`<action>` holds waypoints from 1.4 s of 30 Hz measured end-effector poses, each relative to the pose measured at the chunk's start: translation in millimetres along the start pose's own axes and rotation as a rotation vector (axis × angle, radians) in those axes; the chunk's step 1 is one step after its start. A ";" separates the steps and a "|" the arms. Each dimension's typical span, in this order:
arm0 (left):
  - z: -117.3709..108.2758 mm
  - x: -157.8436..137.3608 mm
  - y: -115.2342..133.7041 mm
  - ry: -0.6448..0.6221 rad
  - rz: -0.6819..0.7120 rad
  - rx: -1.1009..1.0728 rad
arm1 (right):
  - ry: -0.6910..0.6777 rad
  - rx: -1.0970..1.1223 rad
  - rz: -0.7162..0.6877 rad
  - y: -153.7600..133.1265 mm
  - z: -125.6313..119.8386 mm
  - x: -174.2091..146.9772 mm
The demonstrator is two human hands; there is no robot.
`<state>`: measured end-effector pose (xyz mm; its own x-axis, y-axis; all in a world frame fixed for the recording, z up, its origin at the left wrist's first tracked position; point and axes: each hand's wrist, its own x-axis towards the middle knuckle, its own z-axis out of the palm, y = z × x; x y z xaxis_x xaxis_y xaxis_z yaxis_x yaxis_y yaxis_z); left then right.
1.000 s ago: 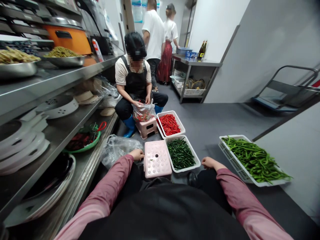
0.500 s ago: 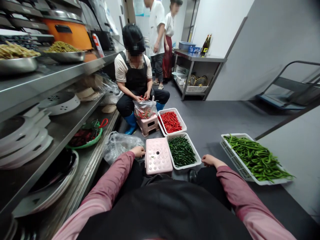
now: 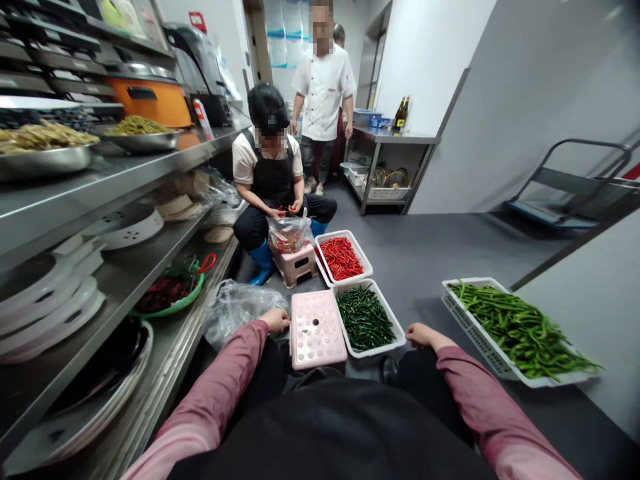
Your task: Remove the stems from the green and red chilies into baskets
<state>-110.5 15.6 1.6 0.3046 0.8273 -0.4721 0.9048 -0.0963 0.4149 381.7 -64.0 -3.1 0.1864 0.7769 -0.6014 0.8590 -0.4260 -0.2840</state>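
My left hand (image 3: 276,321) rests over my left knee with its fingers curled, close to the left edge of a pink plastic stool (image 3: 317,347). A small green scrap lies on the stool's dimpled top. Over my right knee, my right hand (image 3: 421,335) is loosely closed, and nothing shows in it. Just left of that hand stands a white basket (image 3: 369,353) of dark green chillies (image 3: 364,317). Behind it sits another white basket (image 3: 367,255) heaped with red chillies (image 3: 341,258). A crumpled clear plastic bag (image 3: 240,310) lies beyond my left hand.
A seated co-worker (image 3: 273,167) handles red chillies over a plastic bag (image 3: 289,235) on another pink stool (image 3: 296,265). Another person (image 3: 323,93) stands behind, partly hiding a third. Steel shelves (image 3: 125,177) line the left. Long green peppers (image 3: 515,327) fill a basket at right, before a trolley (image 3: 555,193).
My view has tilted up slightly, so things sit lower in it. The standing person in white has turned toward me and moved right. My hands stay in nearly the same place.
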 end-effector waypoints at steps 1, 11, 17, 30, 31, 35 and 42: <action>0.9 1.4 -0.9 0.000 -0.001 0.001 | 0.002 0.007 0.000 0.4 0.3 0.2; 3.3 2.9 -1.7 0.018 -0.014 -0.016 | 0.018 0.023 -0.004 -0.2 0.5 -2.0; 3.6 5.0 -2.6 0.009 -0.003 -0.001 | 0.006 -0.024 0.000 -5.8 1.4 0.4; 0.3 -0.9 -4.6 0.012 -0.020 0.059 | -0.063 -0.067 -0.033 -24.6 6.2 21.3; -0.2 -1.9 -4.5 0.011 -0.024 0.064 | -0.067 -0.072 -0.035 -25.0 5.9 21.6; -2.1 -4.9 -3.1 -0.001 -0.032 0.067 | -0.079 -0.080 -0.037 -24.5 5.1 21.6; -4.7 -7.3 -0.8 -0.022 -0.052 0.068 | -0.099 -0.061 -0.011 -18.0 8.0 24.3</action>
<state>-114.9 12.3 8.4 0.2622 0.8198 -0.5092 0.9376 -0.0914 0.3356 366.9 -41.2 -18.6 0.1313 0.7302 -0.6705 0.8887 -0.3863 -0.2467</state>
